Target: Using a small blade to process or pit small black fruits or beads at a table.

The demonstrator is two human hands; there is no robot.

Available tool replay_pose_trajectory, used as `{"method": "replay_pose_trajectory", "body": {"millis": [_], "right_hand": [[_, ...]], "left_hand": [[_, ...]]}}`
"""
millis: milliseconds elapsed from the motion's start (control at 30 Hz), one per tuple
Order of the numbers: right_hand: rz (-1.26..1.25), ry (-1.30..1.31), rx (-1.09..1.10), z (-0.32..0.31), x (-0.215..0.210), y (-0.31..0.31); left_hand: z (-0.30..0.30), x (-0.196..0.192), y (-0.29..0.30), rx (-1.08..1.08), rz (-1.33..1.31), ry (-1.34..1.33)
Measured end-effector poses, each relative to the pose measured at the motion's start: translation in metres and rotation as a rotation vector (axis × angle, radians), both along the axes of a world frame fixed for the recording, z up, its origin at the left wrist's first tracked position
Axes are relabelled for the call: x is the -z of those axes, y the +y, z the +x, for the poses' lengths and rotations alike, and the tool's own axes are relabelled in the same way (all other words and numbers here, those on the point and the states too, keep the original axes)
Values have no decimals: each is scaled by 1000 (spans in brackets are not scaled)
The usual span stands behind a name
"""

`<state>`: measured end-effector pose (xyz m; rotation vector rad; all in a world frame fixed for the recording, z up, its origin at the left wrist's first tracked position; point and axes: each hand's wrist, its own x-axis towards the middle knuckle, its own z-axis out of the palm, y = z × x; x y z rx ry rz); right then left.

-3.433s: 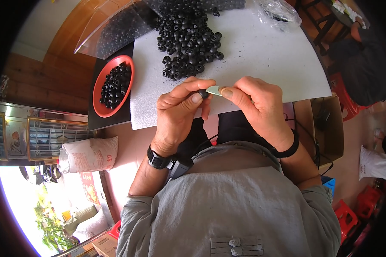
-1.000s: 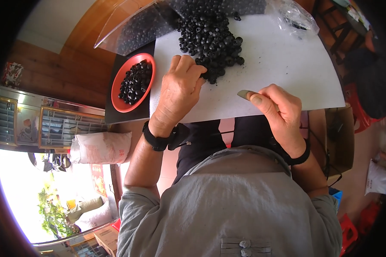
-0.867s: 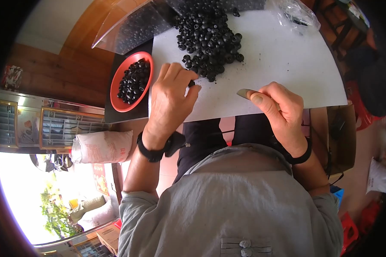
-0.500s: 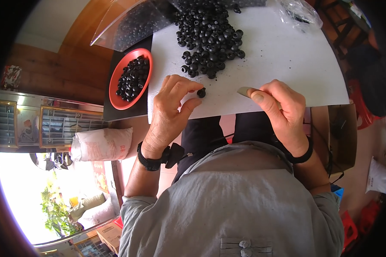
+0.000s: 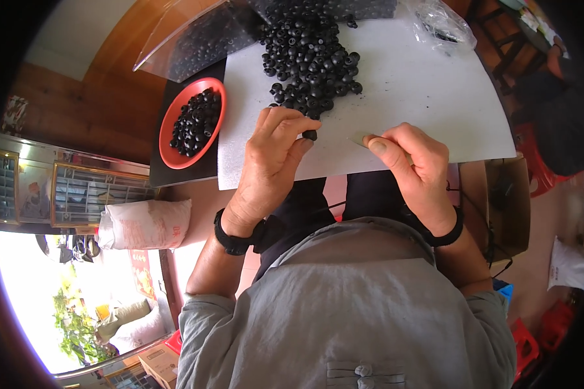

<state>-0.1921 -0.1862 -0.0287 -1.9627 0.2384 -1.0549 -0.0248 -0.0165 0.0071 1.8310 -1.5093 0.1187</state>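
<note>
Between thumb and forefinger, my left hand [image 5: 269, 159] pinches one small black round part [image 5: 310, 135] just above the white sheet [image 5: 409, 97]. To its right, my right hand [image 5: 412, 162] is closed on a small thin blade [image 5: 357, 142], its tip pointing left toward the part with a gap between them. Beyond my left hand spreads a heap of black round parts [image 5: 308, 61], several showing a hole. On the left stands an oval red bowl [image 5: 167, 150] with more small black parts in it.
A clear plastic panel [image 5: 169, 48] rises at the back left. Crumpled clear plastic bag [image 5: 444, 29] lies at the far right of the sheet. Below the table are a cardboard box [image 5: 509, 207] at right and a white sack [image 5: 146, 223] at left. Another person sits at far right.
My left hand has lifted the black part from the sheet in a pinch and turned it. The blade in my right hand has tilted and moved slightly left. The whole view has shifted a little.
</note>
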Motion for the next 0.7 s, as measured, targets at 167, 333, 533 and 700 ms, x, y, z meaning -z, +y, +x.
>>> {"method": "replay_pose_trajectory", "body": {"millis": [167,333,533,700], "right_hand": [[-123,27,40,1,-3,2],[-272,36,61,1,-7,4],[-206,91,52,1,-9,0],[-8,113,-21,-4,-10,-1]], "left_hand": [[-16,-5,-1,102,83,583],[-26,1,-4,159,11,838],[-25,3,-5,147,-95,1015],[-29,2,-5,131,-87,939]]}}
